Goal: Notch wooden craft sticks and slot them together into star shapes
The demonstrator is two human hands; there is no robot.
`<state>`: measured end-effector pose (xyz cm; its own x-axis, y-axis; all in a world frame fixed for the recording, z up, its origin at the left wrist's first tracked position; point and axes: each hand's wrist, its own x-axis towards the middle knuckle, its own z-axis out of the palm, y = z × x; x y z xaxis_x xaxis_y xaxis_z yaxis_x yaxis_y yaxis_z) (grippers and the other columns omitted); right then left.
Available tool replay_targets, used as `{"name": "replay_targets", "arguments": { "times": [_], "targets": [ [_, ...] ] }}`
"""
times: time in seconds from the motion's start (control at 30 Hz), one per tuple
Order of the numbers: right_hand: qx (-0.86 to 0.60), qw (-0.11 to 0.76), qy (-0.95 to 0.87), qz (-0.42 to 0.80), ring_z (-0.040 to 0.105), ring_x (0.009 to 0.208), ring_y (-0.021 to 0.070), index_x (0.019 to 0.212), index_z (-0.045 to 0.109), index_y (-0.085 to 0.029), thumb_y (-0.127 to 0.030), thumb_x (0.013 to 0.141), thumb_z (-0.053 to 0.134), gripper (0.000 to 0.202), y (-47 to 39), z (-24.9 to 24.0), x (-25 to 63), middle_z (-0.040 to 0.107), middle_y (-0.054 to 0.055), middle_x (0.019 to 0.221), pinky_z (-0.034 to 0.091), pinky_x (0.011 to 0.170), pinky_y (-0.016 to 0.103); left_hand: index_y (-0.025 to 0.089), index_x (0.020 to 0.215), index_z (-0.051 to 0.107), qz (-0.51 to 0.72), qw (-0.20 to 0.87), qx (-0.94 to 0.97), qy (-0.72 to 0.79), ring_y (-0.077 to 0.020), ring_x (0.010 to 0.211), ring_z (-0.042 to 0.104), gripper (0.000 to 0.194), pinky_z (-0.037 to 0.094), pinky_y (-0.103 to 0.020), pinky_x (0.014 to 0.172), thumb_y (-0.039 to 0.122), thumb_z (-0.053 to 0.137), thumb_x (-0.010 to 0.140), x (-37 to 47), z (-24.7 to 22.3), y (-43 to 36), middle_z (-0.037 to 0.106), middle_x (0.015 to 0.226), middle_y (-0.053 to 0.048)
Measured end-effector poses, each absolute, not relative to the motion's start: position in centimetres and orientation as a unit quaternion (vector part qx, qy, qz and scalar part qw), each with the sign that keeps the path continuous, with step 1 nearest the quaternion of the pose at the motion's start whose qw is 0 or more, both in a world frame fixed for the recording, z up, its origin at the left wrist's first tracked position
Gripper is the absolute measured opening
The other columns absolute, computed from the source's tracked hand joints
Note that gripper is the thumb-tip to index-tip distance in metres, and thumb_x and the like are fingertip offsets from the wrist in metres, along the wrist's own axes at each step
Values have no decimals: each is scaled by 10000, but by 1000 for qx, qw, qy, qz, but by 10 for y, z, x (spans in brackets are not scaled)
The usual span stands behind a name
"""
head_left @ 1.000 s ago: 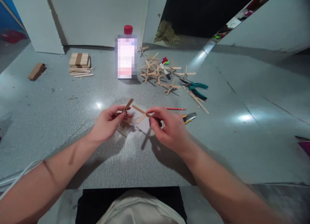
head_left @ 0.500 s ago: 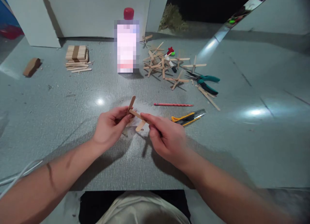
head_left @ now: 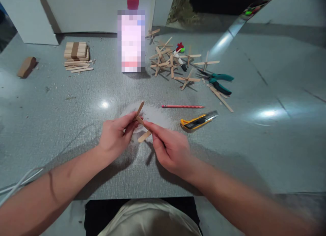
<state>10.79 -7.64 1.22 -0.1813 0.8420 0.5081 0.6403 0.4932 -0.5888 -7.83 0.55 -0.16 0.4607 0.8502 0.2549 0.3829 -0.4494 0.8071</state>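
Note:
Near the middle of the grey table, my left hand (head_left: 115, 135) pinches a small wooden stick (head_left: 140, 108) that points up and away. My right hand (head_left: 170, 146) is closed on another wooden stick (head_left: 144, 124), whose far end meets the left fingertips. A third, paler stick end (head_left: 144, 137) sticks out below the right fingertips. The fingers hide where the sticks meet, so I cannot tell how they are joined. White powder (head_left: 158, 117) lies on the table beneath and around both hands.
Beyond my hands are a pink pencil (head_left: 183, 106), a yellow cutter (head_left: 198, 121), green-handled pliers (head_left: 220, 83) and several crossed-stick pieces (head_left: 187, 79). A red-capped bottle (head_left: 132, 42), stacked sticks (head_left: 75, 50) and a brown block (head_left: 26, 67) stand farther left.
The right hand and its stick have shifted slightly left, closer to the left hand. The pale stick end has swung a little left and down. The camera view has tilted slightly.

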Motion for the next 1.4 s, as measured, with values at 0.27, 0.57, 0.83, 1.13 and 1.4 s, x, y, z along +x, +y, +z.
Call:
{"name": "replay_targets", "arguments": {
  "times": [0.27,0.57,0.83,1.13,1.4],
  "targets": [
    [-504,411,-754,94,760,1035,187,1470,493,-169,-58,971,431,515,-77,9,101,715,126,1334,640,872,314,253,1264,711,359,265,806,390,-184,735,760,307,590,-303,663,290,572,993,-76,-7,7,819,967,-43],
    [-505,412,-756,57,769,971,211,1559,387,-208,-63,976,422,602,-71,8,94,751,121,1246,649,821,344,264,1511,509,399,267,800,359,-109,630,683,589,535,-234,620,207,627,937,-71,-12,1,791,865,13],
    [-540,389,-744,69,762,808,154,1403,544,-186,-64,962,464,465,-84,26,104,790,82,1132,621,755,265,283,1383,572,425,508,628,408,-166,852,774,446,626,-321,818,297,679,950,-66,-4,8,815,1037,-20],
    [-594,381,-707,56,757,804,184,1303,620,-230,-151,998,465,351,-85,29,122,794,54,1017,592,694,304,210,1039,612,435,648,506,366,-189,959,793,198,648,-330,891,246,741,893,-60,14,1,825,940,-25],
    [-581,337,-739,64,735,839,188,1284,595,-179,-142,999,453,320,-60,11,132,775,89,1075,568,752,312,210,992,606,423,643,519,372,-181,915,798,165,643,-334,899,233,736,892,-62,17,-1,826,925,-23]
  ]
}}
